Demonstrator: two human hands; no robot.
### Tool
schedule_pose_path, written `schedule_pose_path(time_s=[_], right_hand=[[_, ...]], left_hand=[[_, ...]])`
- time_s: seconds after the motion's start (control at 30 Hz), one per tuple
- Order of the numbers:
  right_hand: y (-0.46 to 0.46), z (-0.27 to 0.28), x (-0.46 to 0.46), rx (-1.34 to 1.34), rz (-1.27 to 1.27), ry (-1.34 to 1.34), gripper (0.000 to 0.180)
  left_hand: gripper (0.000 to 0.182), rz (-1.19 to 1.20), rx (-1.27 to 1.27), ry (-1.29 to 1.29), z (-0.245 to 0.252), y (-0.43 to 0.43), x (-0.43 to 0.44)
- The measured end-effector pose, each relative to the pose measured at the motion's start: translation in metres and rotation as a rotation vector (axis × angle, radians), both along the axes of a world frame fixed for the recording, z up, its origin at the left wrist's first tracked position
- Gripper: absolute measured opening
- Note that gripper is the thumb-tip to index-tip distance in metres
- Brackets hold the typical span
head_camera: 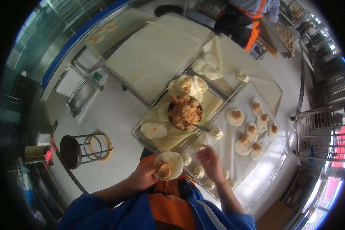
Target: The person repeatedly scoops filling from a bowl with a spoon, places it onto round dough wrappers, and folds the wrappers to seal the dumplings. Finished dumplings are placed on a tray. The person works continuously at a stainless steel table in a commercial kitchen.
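My left hand (145,174) holds a round dough wrapper (175,162) with a lump of meat filling (164,171) on it. Blurred by motion, my right hand (211,162) is over the lined tray, close to a pleated bun (200,144); whether its fingers hold anything is unclear. A bowl of meat filling (185,113) sits ahead on a tray, and a spoon or spatula handle (200,127) sticks out of it. Several pleated buns stand around my hands, among them one bun (217,132) beside the handle.
Flat wrappers topped with filling (235,117) lie on the right-hand tray. Plain dough rounds (153,130) flank the bowl. Beyond is a large lined tray (158,57). A stool (72,152) stands at left, a wire rack (319,129) at right. Another person (247,20) is at the far side.
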State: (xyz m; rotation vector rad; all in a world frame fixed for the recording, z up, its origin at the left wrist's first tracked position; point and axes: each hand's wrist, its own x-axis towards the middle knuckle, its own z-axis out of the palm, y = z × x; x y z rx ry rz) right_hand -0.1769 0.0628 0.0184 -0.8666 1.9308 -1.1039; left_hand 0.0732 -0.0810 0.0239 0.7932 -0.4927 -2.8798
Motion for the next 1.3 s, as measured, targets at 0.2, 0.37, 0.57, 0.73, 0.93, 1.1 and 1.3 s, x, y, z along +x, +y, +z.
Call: schedule_pose_path(time_s=[0.2,0.37,0.57,0.73,0.93,1.1,1.3], right_hand=[[-0.027,-0.027,0.106,0.068,0.244,-0.253,0.033],[-0.001,-0.114,0.177,0.307,-0.007,-0.300,0.030],[-0.040,-0.288,0.217,0.383,-0.184,-0.152,0.030],[-0.115,-0.378,0.244,-0.008,-0.490,-0.130,0.038],[-0.161,-0.388,0.257,-0.111,-0.390,-0.818,0.038],[-0.237,-0.358,0.294,0.154,0.113,-0.457,0.043],[-0.389,-0.327,0.303,0.071,-0.298,-0.692,0.067]], left_hand=[[0.047,0.164,0.174,0.013,0.002,-0.076,0.066],[0.051,-0.030,-0.136,0.018,0.004,-0.148,0.087],[0.053,-0.114,-0.384,-0.125,0.013,-0.203,0.098],[0.055,-0.061,-0.431,-0.191,0.016,-0.213,0.127],[0.052,-0.095,-0.300,-0.043,0.003,-0.229,0.153],[0.050,0.089,-0.175,-0.087,-0.001,-0.225,0.158],[0.054,0.090,-0.359,-0.200,-0.050,-0.256,0.194]])
